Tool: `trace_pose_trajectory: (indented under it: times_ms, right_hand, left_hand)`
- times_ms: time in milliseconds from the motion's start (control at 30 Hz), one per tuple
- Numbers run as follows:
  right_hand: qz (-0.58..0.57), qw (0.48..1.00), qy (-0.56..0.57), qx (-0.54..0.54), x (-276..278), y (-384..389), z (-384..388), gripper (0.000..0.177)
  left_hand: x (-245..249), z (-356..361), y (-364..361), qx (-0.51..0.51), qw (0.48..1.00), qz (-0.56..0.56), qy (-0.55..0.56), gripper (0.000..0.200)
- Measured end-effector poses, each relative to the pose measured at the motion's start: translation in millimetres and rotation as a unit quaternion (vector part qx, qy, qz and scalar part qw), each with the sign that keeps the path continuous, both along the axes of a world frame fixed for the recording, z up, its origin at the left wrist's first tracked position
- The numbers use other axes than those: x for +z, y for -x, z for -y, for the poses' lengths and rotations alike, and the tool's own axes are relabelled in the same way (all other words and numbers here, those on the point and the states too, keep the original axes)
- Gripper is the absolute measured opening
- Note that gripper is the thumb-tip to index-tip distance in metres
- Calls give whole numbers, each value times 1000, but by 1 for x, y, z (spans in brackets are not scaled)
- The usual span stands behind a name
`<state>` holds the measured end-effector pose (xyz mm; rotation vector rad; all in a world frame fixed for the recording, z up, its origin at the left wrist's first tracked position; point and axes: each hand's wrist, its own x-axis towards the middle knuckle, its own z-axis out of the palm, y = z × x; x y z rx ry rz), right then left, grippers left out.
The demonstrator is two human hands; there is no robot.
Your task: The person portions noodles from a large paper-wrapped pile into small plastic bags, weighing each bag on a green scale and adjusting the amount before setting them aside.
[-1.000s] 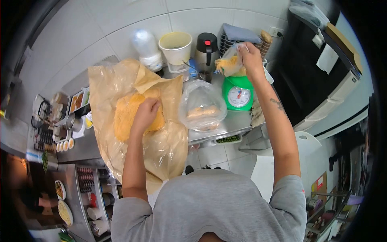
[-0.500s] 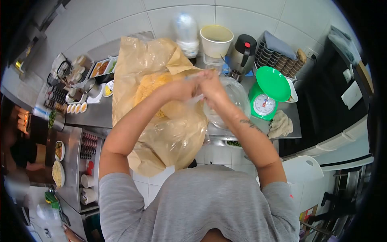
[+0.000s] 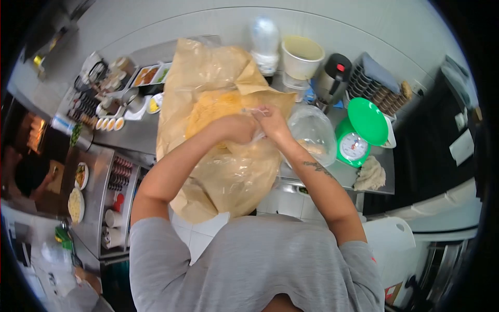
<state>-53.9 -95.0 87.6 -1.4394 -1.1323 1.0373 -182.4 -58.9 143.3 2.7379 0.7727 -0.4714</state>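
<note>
Both of my hands meet over the right part of a large brown paper bag (image 3: 208, 60) with a clear plastic lining. My left hand (image 3: 240, 129) has curled fingers, and my right hand (image 3: 272, 122) pinches beside it. Between them is a small clear plastic bag (image 3: 258, 134), gripped at its gathered top; most of it is hidden behind my hands. Below and left of my fingers, a heap of fine yellow-orange strands or crumbs (image 3: 205, 110) lies in the brown bag. A larger clear plastic bag (image 3: 314, 130) with something pale inside rests right of my right hand.
A green dial scale (image 3: 354, 147) and a crumpled cloth (image 3: 370, 174) stand at the right. Behind are a white bucket (image 3: 301, 60) and a thermal jug (image 3: 332, 75). Halved eggs (image 3: 110, 124) and food trays (image 3: 149, 77) sit left. Another person (image 3: 34, 174) is at far left.
My hands have drawn closer together on the small plastic bag and stay over the brown bag. The view has shifted, so the counter appears farther right. Another person's head now shows at far left.
</note>
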Motion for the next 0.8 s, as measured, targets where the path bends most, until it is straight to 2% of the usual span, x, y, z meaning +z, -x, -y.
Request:
trace_pose_trajectory:
  times_ms: [33,67,100,167,200,267,367,400,500,567,600,667,733,800]
  right_hand:
    - [23,1000,1,13,2,2,0,19]
    - [20,997,-76,10,-12,1,-5,19]
    - [13,988,-152,4,-25,0,-13,19]
    - [-12,998,-57,19,-6,-10,-11,17]
    - [-25,999,-7,21,1,-10,-9,16]
    - [0,999,-39,28,1,-3,-2,16]
    - [16,997,-71,13,16,-6,1,16]
    - [14,997,-74,11,18,-4,3,16]
    - [111,990,-69,50,17,-5,-6,14]
    - [129,983,-117,54,2,0,-8,14]
    - [137,979,-139,54,1,4,-8,14]
    - [135,983,-111,58,2,1,-9,15]
    - [115,988,-77,64,13,1,-3,14]
    - [75,994,-41,64,24,-3,0,14]
  left_hand:
    - [-18,-3,2,-6,996,93,1,22]
    - [-29,-8,4,-13,982,187,-6,23]
    - [-23,-13,5,19,980,200,5,23]
    - [-15,-19,7,76,971,223,35,24]
    - [-15,-14,6,62,986,148,37,24]
    - [-17,2,0,25,999,7,44,23]
    - [0,-7,2,123,975,169,76,23]
    - [-6,-7,0,112,978,161,69,23]
    - [-61,-11,-12,107,981,155,54,22]
    - [-93,-14,-18,109,981,159,32,22]
    - [-95,-10,-22,113,981,155,15,22]
    - [-99,-6,-16,132,981,141,-6,23]
    - [-58,12,-13,159,980,123,-14,25]
    - [-30,13,2,197,962,188,5,22]
